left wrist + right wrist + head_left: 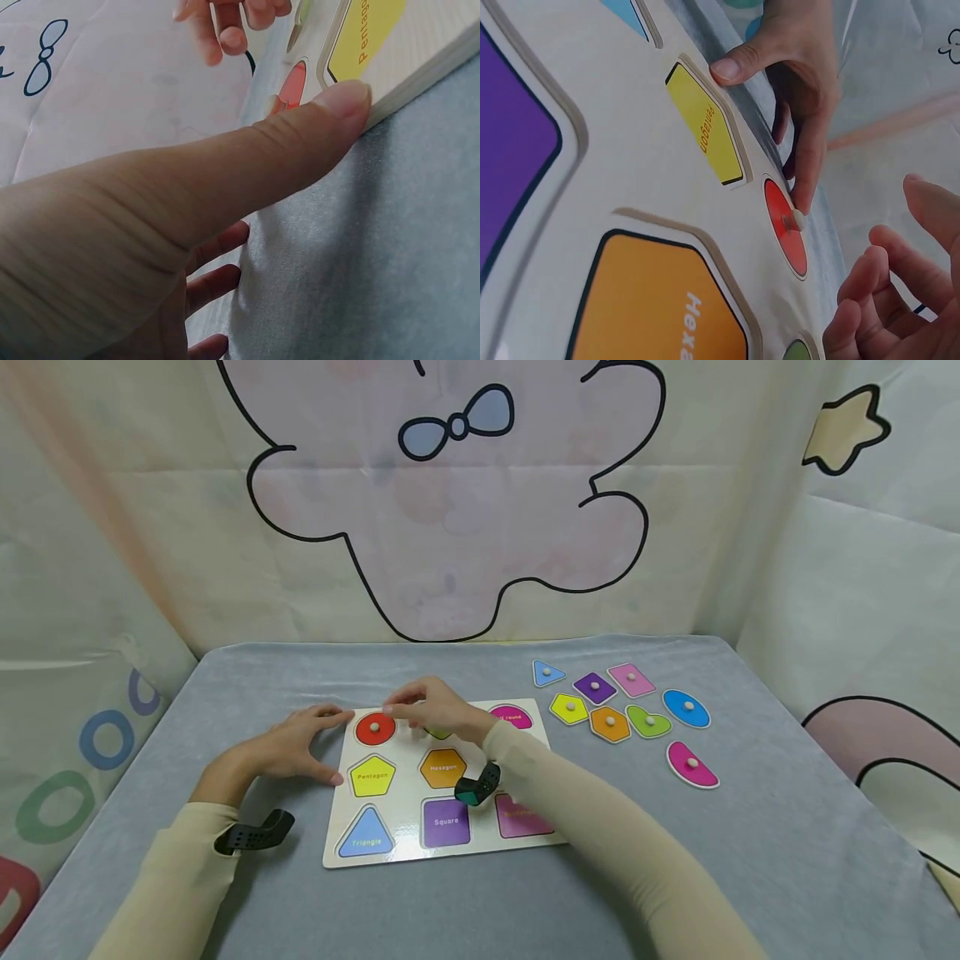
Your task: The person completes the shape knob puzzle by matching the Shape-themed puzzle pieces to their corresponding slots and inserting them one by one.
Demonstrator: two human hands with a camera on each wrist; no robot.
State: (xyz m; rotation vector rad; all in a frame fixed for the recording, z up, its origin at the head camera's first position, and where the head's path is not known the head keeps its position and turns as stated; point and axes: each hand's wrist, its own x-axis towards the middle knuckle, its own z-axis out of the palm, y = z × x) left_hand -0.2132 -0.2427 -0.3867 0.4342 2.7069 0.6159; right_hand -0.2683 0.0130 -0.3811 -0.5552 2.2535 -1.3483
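A wooden shape-puzzle board [407, 777] lies flat on the table, with printed recesses for pentagon, hexagon, triangle, square and other shapes. In its upper left recess sits a red round piece [367, 736] with a small knob [796, 220]. My left hand [292, 745] rests at the board's left edge, its thumb [315, 124] touching the rim beside the yellow pentagon recess and its fingers spread on the cloth. Over the board's top row hovers my right hand [437, 706], fingers loosely bent and nothing in them, just right of the red piece. It partly covers a green recess.
Right of the board lie several knobbed pieces: a blue triangle [545, 677], purple square [592, 692], pink rectangle [628, 675], yellow pentagon [566, 713], orange hexagon [611, 732], green heart [649, 727], blue oval [690, 714] and magenta half round [688, 771]. Grey cloth [750, 860] covers the table.
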